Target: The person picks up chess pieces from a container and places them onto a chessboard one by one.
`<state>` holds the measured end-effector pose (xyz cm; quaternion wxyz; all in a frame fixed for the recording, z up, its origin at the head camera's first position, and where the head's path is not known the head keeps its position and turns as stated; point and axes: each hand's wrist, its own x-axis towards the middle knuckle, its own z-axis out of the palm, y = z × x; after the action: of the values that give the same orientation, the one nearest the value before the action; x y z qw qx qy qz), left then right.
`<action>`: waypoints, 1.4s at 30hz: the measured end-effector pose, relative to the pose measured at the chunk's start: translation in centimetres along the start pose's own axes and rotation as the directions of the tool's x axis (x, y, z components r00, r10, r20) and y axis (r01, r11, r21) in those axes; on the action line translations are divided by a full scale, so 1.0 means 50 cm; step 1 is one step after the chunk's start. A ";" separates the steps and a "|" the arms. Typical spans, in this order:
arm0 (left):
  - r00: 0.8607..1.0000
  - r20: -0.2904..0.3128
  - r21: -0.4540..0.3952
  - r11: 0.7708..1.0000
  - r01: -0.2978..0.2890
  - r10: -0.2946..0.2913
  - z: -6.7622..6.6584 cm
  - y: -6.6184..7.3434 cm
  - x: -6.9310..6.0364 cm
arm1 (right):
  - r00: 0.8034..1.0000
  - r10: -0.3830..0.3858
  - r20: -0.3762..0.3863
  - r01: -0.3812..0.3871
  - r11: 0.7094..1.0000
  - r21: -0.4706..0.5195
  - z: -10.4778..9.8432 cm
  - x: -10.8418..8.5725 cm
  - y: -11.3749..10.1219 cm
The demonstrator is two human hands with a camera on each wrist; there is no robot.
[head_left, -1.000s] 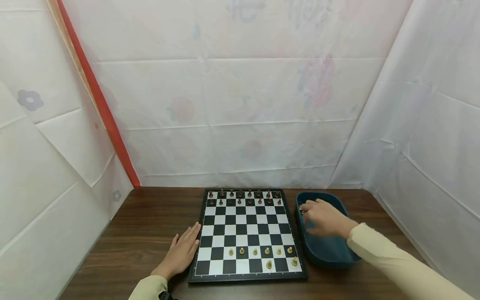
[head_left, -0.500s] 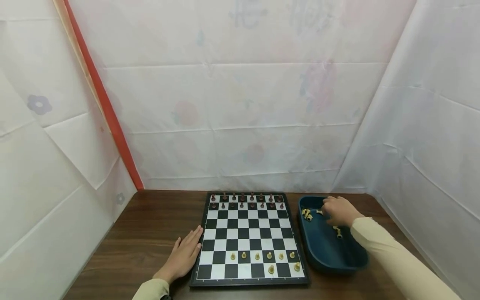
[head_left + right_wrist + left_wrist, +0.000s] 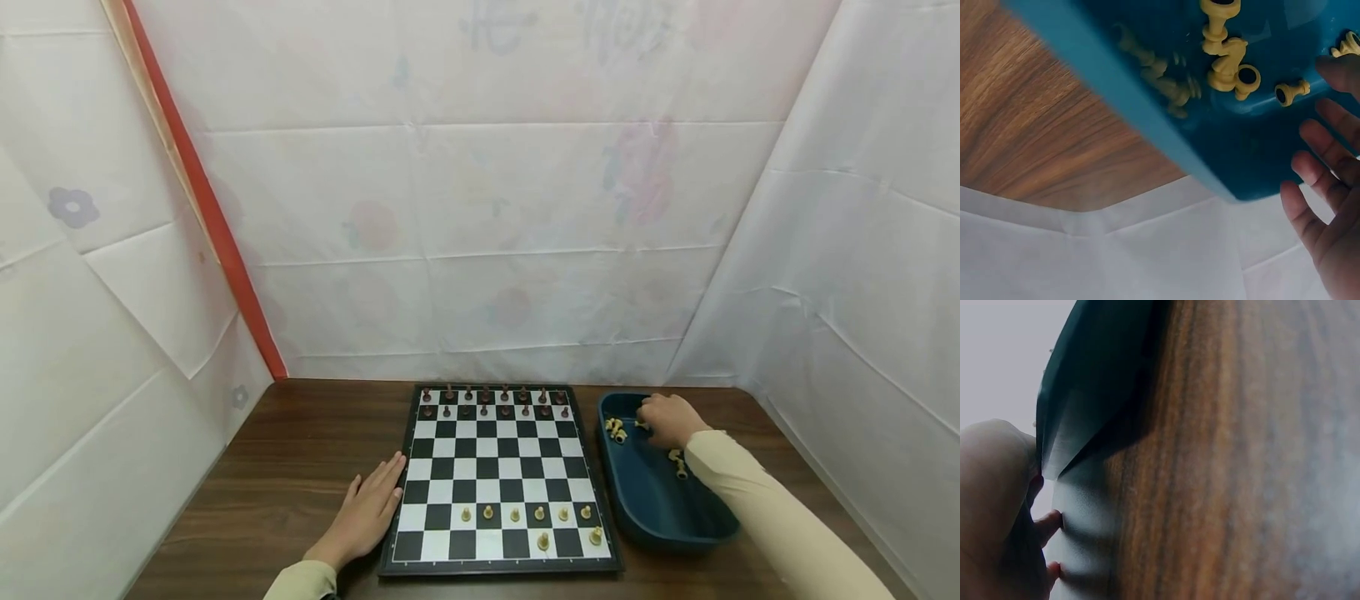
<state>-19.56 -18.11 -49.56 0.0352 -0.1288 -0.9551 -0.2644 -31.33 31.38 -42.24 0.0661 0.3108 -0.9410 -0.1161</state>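
Observation:
A chessboard (image 3: 480, 471) lies on the table, with dark red pieces (image 3: 484, 403) in two rows at its far side. Several cream pawns (image 3: 514, 515) and two taller cream pieces stand near its front edge. My left hand (image 3: 363, 510) lies flat beside the board, its straight fingertips touching the left edge. My right hand (image 3: 670, 419) is over the far end of the blue tray (image 3: 651, 508). Its fingers are spread and loosely bent in the right wrist view, holding nothing. A cream pawn (image 3: 1292, 92) and other cream pieces (image 3: 1225, 65) lie close to those fingers.
The brown wooden table (image 3: 300, 450) is bounded by white sheeting (image 3: 465, 308) at the back and both sides. A red strip (image 3: 202, 192) runs up the left back corner. The tray's raised rim stands just right of the board.
The right hand has moved from the tray's left side to its far right part, then slightly back left, uncovering cream pieces. The view has shifted slightly. The left hand stays by the board.

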 end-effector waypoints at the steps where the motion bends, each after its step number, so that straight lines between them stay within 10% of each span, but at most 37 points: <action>1: 1.000 0.001 -0.001 1.000 0.001 -0.001 -0.001 0.000 -0.001 | 1.000 0.005 0.004 -0.005 1.000 -0.006 0.003 0.003 -0.002; 42: 1.000 -0.008 -0.002 1.000 -0.021 0.021 -0.005 0.000 -0.002 | 0.992 -0.111 -0.051 0.087 0.934 -0.346 0.026 0.047 -0.024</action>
<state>-19.47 -18.27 -49.35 0.0418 -0.1379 -0.9532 -0.2657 -32.78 29.24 -43.71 0.1461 0.3455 -0.8867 -0.2703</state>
